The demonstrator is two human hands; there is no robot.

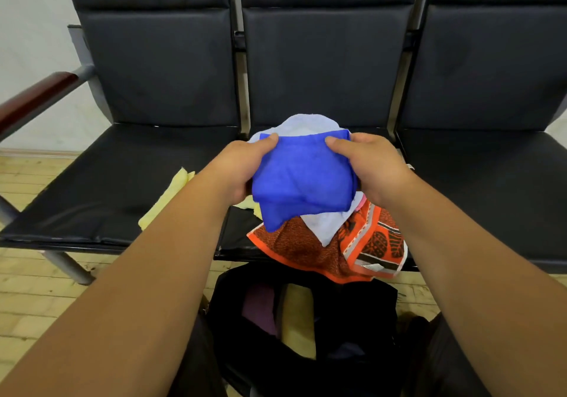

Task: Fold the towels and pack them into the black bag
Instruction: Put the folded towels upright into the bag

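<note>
Waiting room or public lobby. A row of three linked black padded seats [325,68] shares one grey metal frame [68,267], with a wood-capped armrest [36,96] at the end. Behind is a plain pale wall [30,28], below a light plank floor [36,298].

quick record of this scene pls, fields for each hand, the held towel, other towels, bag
left hand: grips the blue towel, left edge
right hand: grips its right edge
blue towel state: folded, held over the bench
other towels: orange patterned towel, pale blue towel, yellow towel
black bag: open on the floor, some cloth inside
</note>
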